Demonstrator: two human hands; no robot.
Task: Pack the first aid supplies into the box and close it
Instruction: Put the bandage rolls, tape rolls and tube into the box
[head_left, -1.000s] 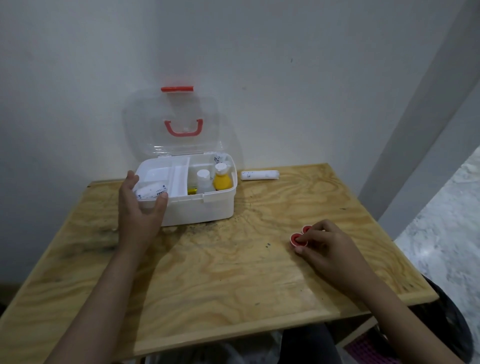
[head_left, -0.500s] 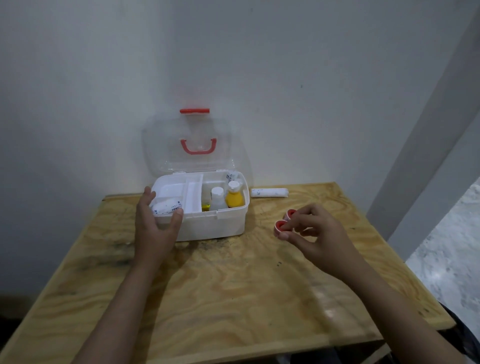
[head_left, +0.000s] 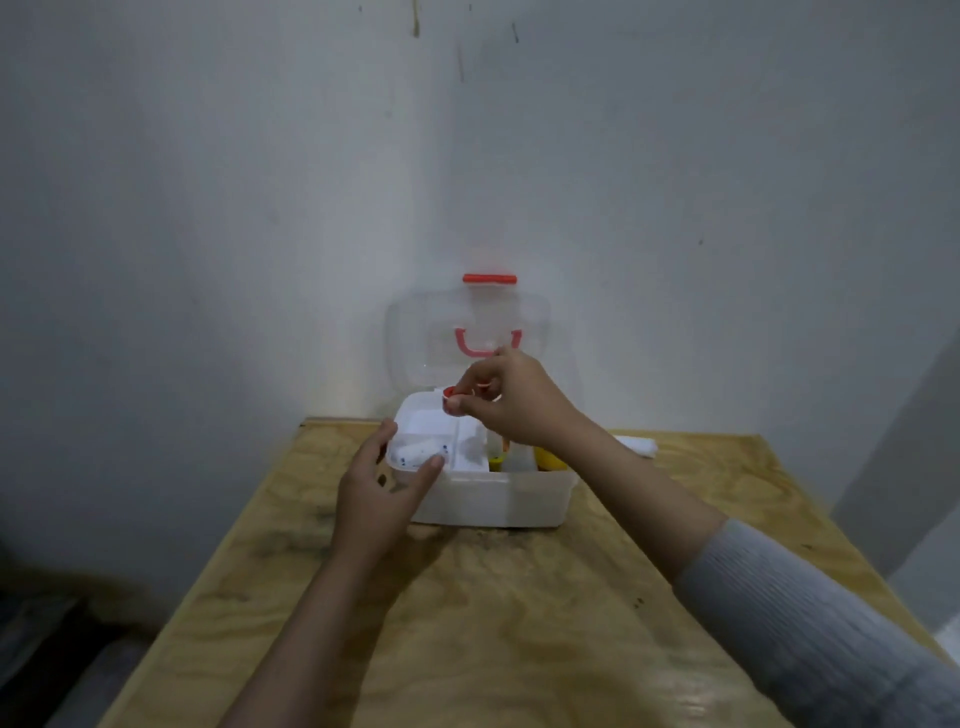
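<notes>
A white first aid box stands open at the back of the wooden table, its clear lid with red handle upright against the wall. My left hand grips the box's front left corner, thumb on the rim beside a white printed roll in the tray. My right hand hovers over the tray's back compartment, pinching small red-and-white tape rolls. A yellow bottle shows partly under my right wrist. Behind my right forearm, a white bandage roll lies on the table.
The plywood table sits in a corner of grey walls. Its left edge runs diagonally from the box toward the lower left; the floor drops away beyond it. A grey pillar stands at the far right.
My right hand has carried the red tape rolls from the right of the table up and left, over the box's tray. My left hand stays on the box corner. The camera has moved closer.
</notes>
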